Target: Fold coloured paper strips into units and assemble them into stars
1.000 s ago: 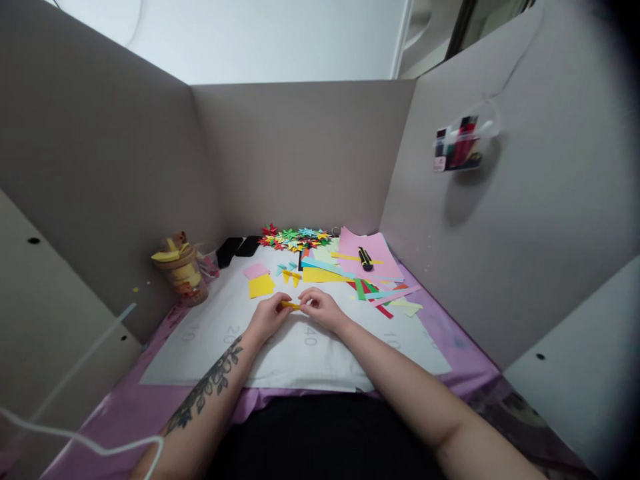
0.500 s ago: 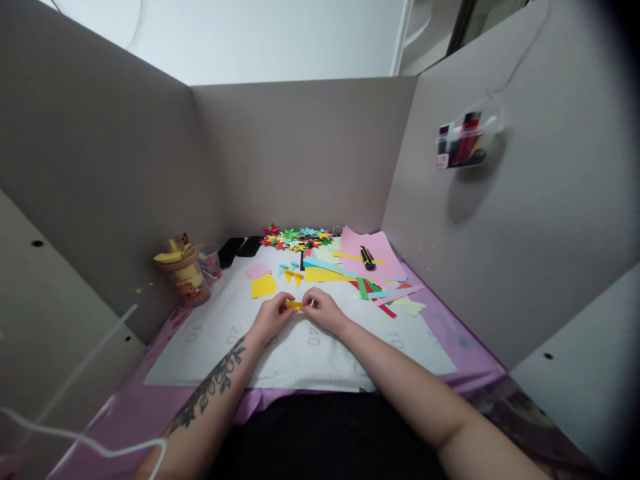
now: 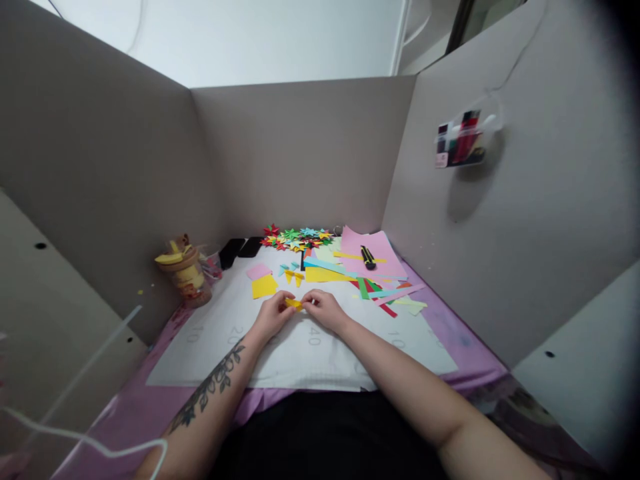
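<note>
A small folded piece of yellow paper (image 3: 293,304) is held between my two hands, just above the white sheet. My left hand (image 3: 274,313) grips its left end with thumb and fingers. My right hand (image 3: 323,309) pinches the right end, its fingertips close to the left ones. Just beyond the hands lie a yellow folded paper butterfly (image 3: 295,277) and a smaller light blue folded one (image 3: 289,268). Left of these are a yellow paper square (image 3: 264,287) and a pink paper square (image 3: 259,271).
Colourful folded paper stars (image 3: 297,238) are heaped at the back. A box cutter (image 3: 368,257) rests on pink paper sheets (image 3: 355,241), with paper strips (image 3: 380,293) nearby. A lidded cup (image 3: 187,277) and black phone-like slabs (image 3: 249,247) stand left. Grey partitions (image 3: 305,147) enclose the table.
The yellow paper has tilted slightly between my fingers, and my right fingers have shifted a little on it. Everything else lies as before.
</note>
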`<act>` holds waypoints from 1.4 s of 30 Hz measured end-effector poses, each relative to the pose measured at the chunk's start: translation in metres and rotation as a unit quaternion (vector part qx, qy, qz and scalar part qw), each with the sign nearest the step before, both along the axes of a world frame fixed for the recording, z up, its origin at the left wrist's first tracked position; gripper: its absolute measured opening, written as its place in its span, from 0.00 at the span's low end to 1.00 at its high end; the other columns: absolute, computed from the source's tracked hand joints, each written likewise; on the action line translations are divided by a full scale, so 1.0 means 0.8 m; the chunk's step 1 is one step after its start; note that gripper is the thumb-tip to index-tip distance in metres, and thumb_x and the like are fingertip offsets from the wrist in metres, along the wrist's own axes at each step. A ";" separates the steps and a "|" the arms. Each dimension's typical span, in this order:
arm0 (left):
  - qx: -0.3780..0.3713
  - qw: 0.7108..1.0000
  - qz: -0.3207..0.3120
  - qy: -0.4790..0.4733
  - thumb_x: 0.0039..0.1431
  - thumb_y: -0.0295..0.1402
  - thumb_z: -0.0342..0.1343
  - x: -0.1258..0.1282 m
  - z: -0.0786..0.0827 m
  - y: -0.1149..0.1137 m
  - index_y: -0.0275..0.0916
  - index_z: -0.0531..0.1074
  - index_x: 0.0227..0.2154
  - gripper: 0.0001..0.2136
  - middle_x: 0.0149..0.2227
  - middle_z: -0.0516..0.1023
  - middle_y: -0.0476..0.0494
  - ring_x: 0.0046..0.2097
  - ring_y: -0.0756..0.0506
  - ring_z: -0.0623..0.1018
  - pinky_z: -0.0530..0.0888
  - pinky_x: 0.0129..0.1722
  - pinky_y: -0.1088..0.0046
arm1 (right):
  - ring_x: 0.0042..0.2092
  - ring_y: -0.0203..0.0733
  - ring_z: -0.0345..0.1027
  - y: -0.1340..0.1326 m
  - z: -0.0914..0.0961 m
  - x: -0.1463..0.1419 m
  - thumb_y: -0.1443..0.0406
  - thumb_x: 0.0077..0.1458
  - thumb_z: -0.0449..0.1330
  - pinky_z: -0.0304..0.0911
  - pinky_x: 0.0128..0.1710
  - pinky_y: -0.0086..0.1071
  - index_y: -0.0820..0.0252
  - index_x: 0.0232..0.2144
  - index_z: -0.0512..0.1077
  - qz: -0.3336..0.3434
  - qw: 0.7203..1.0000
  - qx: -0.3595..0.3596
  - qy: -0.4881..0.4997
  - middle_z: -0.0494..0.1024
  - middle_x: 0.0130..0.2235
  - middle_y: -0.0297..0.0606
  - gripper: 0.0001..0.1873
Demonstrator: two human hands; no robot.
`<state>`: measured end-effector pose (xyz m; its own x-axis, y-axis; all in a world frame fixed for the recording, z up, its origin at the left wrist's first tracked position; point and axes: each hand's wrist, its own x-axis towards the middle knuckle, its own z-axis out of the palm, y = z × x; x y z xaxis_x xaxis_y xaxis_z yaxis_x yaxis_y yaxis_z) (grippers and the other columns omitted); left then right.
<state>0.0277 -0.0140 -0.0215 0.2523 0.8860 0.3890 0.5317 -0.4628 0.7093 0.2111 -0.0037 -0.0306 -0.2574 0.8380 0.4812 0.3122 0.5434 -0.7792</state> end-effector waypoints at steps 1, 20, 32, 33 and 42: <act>0.001 1.000 -0.001 0.001 0.50 0.32 0.56 0.000 0.000 0.000 0.38 0.70 0.36 0.09 0.23 0.70 0.54 0.25 0.51 0.70 0.66 0.27 0.77 | 0.32 0.37 0.66 0.000 0.000 0.000 0.70 0.48 0.57 0.61 0.33 0.30 0.59 0.26 0.72 -0.003 1.000 -0.004 0.002 0.75 0.29 0.34 0.04; 0.018 0.998 0.024 -0.050 0.50 0.32 0.55 0.008 0.008 -0.002 0.37 0.70 0.31 0.06 0.32 0.76 0.47 0.33 0.48 0.75 0.70 0.32 0.75 | 0.31 0.36 0.63 -0.007 0.007 -0.003 0.68 0.45 0.55 0.60 0.33 0.30 0.58 0.27 0.62 -0.021 0.997 -0.012 0.071 0.68 0.27 0.30 0.04; 0.022 0.999 0.004 -0.041 0.50 0.29 0.53 0.008 0.005 -0.005 0.38 0.73 0.32 0.07 0.32 0.78 0.48 0.32 0.49 0.75 0.70 0.33 0.75 | 0.29 0.34 0.60 -0.011 0.005 -0.007 0.70 0.44 0.56 0.57 0.32 0.29 0.58 0.27 0.63 0.014 0.998 -0.018 0.062 0.67 0.27 0.28 0.05; 0.024 0.999 -0.004 -0.040 0.50 0.29 0.54 0.009 0.003 -0.005 0.38 0.73 0.33 0.07 0.32 0.77 0.48 0.33 0.49 0.75 0.70 0.34 0.75 | 0.29 0.34 0.59 -0.011 0.005 -0.008 0.70 0.44 0.56 0.57 0.32 0.29 0.58 0.27 0.64 0.019 0.998 -0.019 0.060 0.67 0.27 0.28 0.05; 0.026 0.994 -0.012 -0.107 0.49 0.33 0.59 0.011 0.003 -0.004 0.38 0.63 0.48 0.22 0.40 0.74 0.43 0.40 0.47 0.75 0.73 0.38 0.71 | 0.26 0.33 0.64 -0.005 -0.001 -0.008 0.67 0.48 0.54 0.60 0.26 0.28 0.58 0.35 0.64 0.034 0.989 -0.082 0.119 0.69 0.30 0.30 0.09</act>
<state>0.0367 -0.0175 -0.0187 0.1798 0.8584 0.4805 0.3593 -0.5120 0.7802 0.2044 -0.0081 -0.0310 -0.2114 0.8942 0.3946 0.0763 0.4176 -0.9054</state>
